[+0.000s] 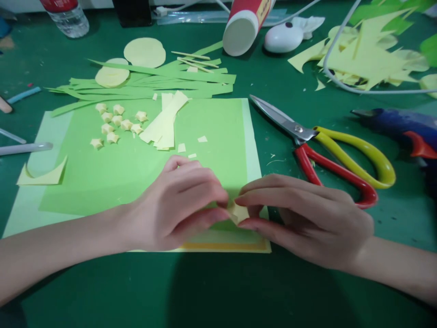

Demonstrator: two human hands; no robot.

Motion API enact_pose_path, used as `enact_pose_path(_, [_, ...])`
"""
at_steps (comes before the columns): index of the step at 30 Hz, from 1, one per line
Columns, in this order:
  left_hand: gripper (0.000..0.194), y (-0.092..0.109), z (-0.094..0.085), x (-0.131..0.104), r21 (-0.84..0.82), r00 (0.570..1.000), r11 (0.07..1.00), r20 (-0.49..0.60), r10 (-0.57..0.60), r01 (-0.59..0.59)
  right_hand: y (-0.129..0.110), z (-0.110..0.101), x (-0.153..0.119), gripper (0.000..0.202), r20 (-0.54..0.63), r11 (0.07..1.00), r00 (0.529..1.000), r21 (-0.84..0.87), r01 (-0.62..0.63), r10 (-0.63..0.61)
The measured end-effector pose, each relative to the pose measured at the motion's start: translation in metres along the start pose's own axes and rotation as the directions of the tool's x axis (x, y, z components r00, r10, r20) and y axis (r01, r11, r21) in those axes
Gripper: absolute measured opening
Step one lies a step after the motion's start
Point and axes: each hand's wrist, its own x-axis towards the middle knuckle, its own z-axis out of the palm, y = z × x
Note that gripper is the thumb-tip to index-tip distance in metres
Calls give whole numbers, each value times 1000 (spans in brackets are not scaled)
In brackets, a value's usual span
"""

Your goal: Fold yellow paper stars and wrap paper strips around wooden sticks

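Observation:
Between my two hands is a small piece of folded pale yellow paper (239,212), partly hidden by the fingers. My right hand (307,218) pinches it between thumb and fingertips. From the other side, my left hand (191,205) presses its thumb and finger against the paper's left edge; these fingers are a little blurred. Both hands are above a stack of green paper sheets (218,171). Beyond my left hand lie several folded paper stars (117,120) and a small pile of pale yellow paper strips (167,120).
Scissors (300,132) with red and yellow handles lie right of the sheets, beside a blue glue gun (399,127). Green strips (153,84) and yellow paper discs (145,52) are behind. A paper cup (241,34) lies tipped over; paper scraps (368,57) and a white cable (329,54) sit back right.

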Motion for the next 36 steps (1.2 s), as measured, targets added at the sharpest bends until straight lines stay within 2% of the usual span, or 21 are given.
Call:
enact_pose_path(2, [29,2,-1,2,-174,991,976,49,-123,130,-1,-1,0,6,-6,993,999,-116,34,-35])
enact_pose_path(5, [32,4,-3,4,-321,966,916,177,-189,238,-1,-1,0,6,0,966,997,-246,78,-80])
enact_pose_path(8, [28,6,-5,7,-336,938,895,282,-202,293,-2,-2,0,4,-1,952,995,-291,91,-95])
enact_pose_path(15, [30,8,-4,9,-317,916,890,335,-219,329,-3,-1,-2,3,-25,947,995,-310,80,-92])
enact_pose_path(22, [28,9,-2,10,-214,922,933,325,-211,288,-2,-1,-1,3,-16,947,996,-311,76,-85])
enact_pose_path(28, [26,9,3,7,-187,951,949,227,-211,255,-1,0,-3,3,-11,956,997,-283,73,-79])
enact_pose_path(36, [20,9,-1,5,-169,954,961,242,-175,219,-1,-1,-4,11,19,980,998,-189,62,-60])
